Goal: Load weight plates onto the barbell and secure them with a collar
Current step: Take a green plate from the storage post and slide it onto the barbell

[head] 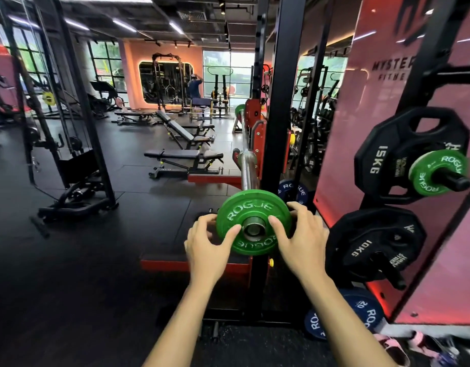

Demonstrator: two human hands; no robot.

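Observation:
A small green Rogue plate sits on the near end of the steel barbell, whose sleeve tip shows through the plate's hole. My left hand grips the plate's left edge, thumb on its face. On the right edge, my right hand holds it the same way. The bar runs away from me along the red and black rack. Another green plate shows at the bar's far end. No collar is visible.
To my right a storage tree carries a 15 kg black plate with a small green plate in front, and a 10 kg plate below. Blue plates lean on the floor. Benches stand to the left.

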